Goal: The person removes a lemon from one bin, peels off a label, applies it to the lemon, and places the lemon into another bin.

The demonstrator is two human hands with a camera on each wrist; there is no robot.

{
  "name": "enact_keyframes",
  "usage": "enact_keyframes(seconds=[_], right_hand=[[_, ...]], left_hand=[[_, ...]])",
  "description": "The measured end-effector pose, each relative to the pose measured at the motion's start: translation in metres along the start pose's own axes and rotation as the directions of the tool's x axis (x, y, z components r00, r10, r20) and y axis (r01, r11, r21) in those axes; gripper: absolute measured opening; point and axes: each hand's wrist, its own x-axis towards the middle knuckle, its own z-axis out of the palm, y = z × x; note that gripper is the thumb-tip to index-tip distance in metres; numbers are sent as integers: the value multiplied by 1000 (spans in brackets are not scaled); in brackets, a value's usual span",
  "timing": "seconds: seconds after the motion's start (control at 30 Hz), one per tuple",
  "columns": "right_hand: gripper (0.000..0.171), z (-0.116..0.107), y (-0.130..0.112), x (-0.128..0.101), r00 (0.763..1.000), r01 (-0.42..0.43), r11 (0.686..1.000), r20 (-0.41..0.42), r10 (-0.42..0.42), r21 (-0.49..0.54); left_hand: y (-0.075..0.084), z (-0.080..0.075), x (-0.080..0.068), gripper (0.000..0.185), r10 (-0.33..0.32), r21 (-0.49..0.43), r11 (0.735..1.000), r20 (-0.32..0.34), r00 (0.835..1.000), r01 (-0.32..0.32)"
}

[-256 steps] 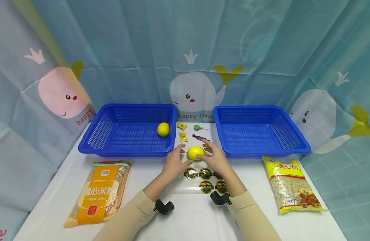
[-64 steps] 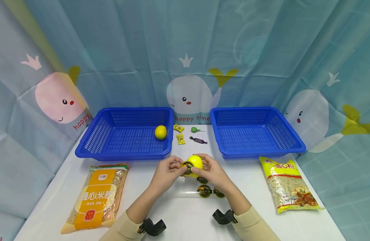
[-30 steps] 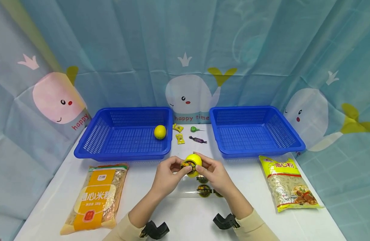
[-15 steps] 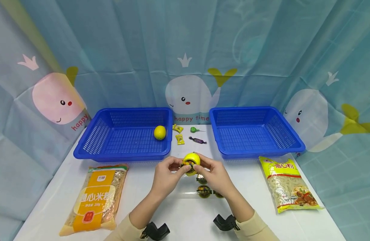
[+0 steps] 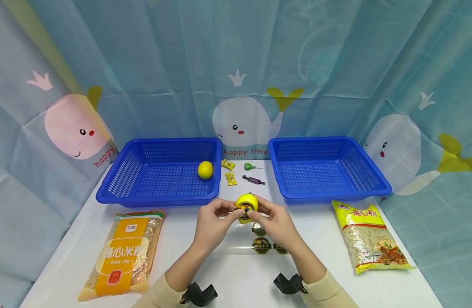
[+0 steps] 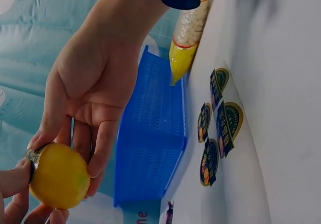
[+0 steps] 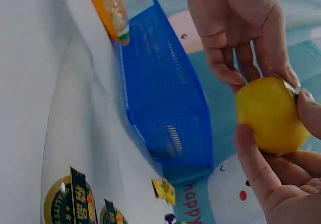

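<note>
1. My L hand (image 5: 214,222) & R hand (image 5: 272,220) both grip the lemon (image 5: 246,202) – fingers curled round it, above the desk (image 5: 240,273).
2. Sticker (image 5: 243,206) on lemon's front – sticker sheet (image 5: 264,244) just below.

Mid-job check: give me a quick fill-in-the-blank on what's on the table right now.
Both hands hold a yellow ____ above the sticker sheet.
A second lemon lies inside the ____ blue basket.
The right blue basket holds ____.
The round label on the held lemon is being pressed by the left hand and the ____ hand.

Missing words: lemon; left; nothing; right
</note>
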Motion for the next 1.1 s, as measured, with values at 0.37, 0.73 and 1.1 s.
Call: enact_keyframes(seconds=[0.37, 0.73, 1.1], right_hand=[[54, -6, 8, 0, 993, 108, 986, 24, -111, 127], [51, -9, 7, -2, 997, 62, 985, 37, -69, 164], [52, -4, 12, 1, 993, 66, 953, 75, -92, 297]], left_hand=[[4, -5, 1, 16, 14, -59, 998, 14, 1000, -13], [2, -7, 3, 14, -3, -134, 991, 54, 999, 10], [-1, -17, 8, 10, -129, -158, 977, 112, 985, 146]])
